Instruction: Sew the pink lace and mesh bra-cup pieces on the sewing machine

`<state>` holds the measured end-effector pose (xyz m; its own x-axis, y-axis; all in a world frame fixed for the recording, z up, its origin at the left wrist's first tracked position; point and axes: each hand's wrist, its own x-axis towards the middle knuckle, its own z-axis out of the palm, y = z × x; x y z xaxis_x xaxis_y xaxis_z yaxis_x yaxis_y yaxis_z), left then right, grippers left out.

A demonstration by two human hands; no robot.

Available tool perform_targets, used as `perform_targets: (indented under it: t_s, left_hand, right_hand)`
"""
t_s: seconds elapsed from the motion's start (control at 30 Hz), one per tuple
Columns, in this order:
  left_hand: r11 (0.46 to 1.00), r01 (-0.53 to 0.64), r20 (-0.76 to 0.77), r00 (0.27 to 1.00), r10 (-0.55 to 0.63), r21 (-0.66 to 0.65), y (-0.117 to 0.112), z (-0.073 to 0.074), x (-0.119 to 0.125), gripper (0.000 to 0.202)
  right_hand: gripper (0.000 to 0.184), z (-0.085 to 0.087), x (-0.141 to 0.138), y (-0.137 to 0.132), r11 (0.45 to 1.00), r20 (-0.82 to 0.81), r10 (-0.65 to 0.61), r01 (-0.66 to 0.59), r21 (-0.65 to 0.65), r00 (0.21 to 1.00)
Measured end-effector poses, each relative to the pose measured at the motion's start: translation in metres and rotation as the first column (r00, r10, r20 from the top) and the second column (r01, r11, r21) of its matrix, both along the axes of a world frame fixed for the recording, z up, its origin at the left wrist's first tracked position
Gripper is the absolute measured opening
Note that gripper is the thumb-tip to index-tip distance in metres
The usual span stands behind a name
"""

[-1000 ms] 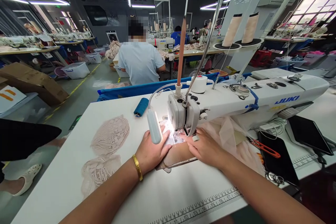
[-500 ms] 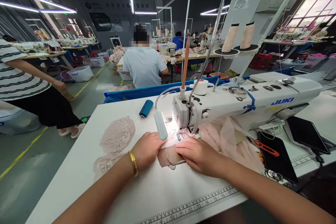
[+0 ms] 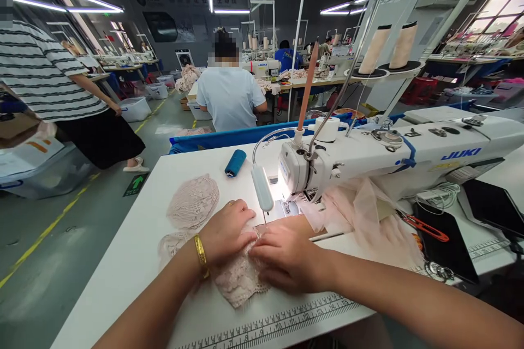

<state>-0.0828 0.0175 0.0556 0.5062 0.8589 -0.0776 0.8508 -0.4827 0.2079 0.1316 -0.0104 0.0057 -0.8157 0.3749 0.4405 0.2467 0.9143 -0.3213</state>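
Under both hands, in front of the sewing machine (image 3: 305,166), lies a pale pink lace piece (image 3: 239,283) that hangs toward the ruler strip. My left hand (image 3: 226,232), with a gold bracelet at the wrist, has its fingers curled and its thumb on the lace's upper edge. Facing it, my right hand (image 3: 292,259) is slightly blurred, its closed fingers on the same edge. A thin line like thread runs from the fingertips up toward the lamp (image 3: 262,188). Sheer pink fabric (image 3: 364,202) is bunched right of the needle area, which the machine head partly hides.
Two lace pieces, one a rounded lace panel (image 3: 194,202), lie on the left. A teal thread spool (image 3: 236,163) is behind them. Orange-handled snips (image 3: 428,228) and a black tablet-like slab (image 3: 448,248) lie at right. A person in stripes (image 3: 49,76) stands left; another person (image 3: 230,98) sits ahead.
Both hands have drawn the lace out from under the machine head, toward me and slightly left. More of the lace now shows below the hands. The striped person's arm and position have shifted.
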Motion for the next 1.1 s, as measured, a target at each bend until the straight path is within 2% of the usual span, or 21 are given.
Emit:
perform_targets:
  t_s: [0.07, 0.1, 0.2, 0.33, 0.4, 0.5, 0.53, 0.63, 0.7, 0.77, 0.9, 1.0, 1.1]
  left_hand:
    - [0.997, -0.049, -0.056, 0.997, 0.046, -0.060, -0.001, -0.005, -0.003, 0.025]
    - [0.993, -0.096, -0.088, 0.992, 0.090, -0.062, -0.002, -0.007, -0.002, 0.023]
    - [0.982, -0.189, -0.161, 0.969, 0.188, 0.009, -0.003, -0.011, 0.008, 0.020]
    - [0.983, -0.140, -0.109, 0.982, 0.153, 0.117, 0.001, -0.012, 0.031, 0.019]
    - [0.993, -0.104, -0.036, 0.994, 0.106, 0.059, 0.003, -0.011, 0.038, 0.019]
    - [0.985, -0.071, 0.106, 0.990, 0.088, -0.156, 0.006, -0.012, 0.041, 0.014]
    - [0.980, -0.063, 0.157, 0.983, 0.094, -0.189, 0.006, -0.013, 0.041, 0.015]
    - [0.988, -0.077, 0.297, 0.948, 0.115, -0.137, 0.004, -0.021, 0.043, 0.024]
    - [0.989, -0.087, 0.374, 0.919, 0.125, -0.117, 0.002, -0.026, 0.046, 0.024]
    - [0.985, -0.076, 0.434, 0.890, 0.138, -0.157, -0.001, -0.028, 0.050, 0.025]
    - [0.968, -0.087, 0.541, 0.816, 0.204, -0.234, -0.003, -0.024, 0.053, 0.028]
    - [0.937, -0.100, 0.579, 0.762, 0.289, -0.335, -0.003, -0.019, 0.052, 0.025]
    - [0.891, -0.086, 0.575, 0.736, 0.358, -0.445, -0.004, -0.019, 0.052, 0.028]
  right_hand:
    - [0.017, -0.006, 0.002, -0.001, 0.996, 0.014, 0.075, -0.076, 0.049, 0.997]
    - [0.016, -0.008, 0.006, 0.001, 0.994, 0.015, 0.076, -0.076, 0.074, 0.997]
    - [0.022, -0.013, 0.028, 0.015, 0.997, 0.008, -0.027, 0.027, 0.066, 1.000]
    - [0.024, -0.012, 0.056, 0.032, 0.993, 0.025, -0.107, 0.108, -0.046, 0.994]
    - [0.021, -0.010, 0.059, 0.033, 0.987, 0.003, -0.140, 0.139, -0.083, 0.990]
    - [0.010, -0.009, 0.051, 0.026, 0.966, -0.031, -0.185, 0.176, -0.189, 0.982]
    - [0.002, -0.008, 0.047, 0.024, 0.955, -0.027, -0.202, 0.191, -0.228, 0.979]
    - [0.029, -0.009, 0.036, 0.016, 0.895, -0.001, -0.332, 0.315, -0.316, 0.943]
    - [0.036, -0.010, 0.031, 0.014, 0.837, -0.003, -0.437, 0.406, -0.368, 0.899]
    - [0.029, -0.011, 0.031, 0.013, 0.782, -0.029, -0.493, 0.428, -0.452, 0.870]
    - [0.015, -0.010, 0.037, 0.016, 0.689, -0.114, -0.531, 0.350, -0.634, 0.839]
    - [0.010, -0.009, 0.042, 0.018, 0.660, -0.117, -0.543, 0.336, -0.672, 0.832]
    - [0.008, -0.008, 0.045, 0.017, 0.684, -0.136, -0.551, 0.352, -0.638, 0.824]
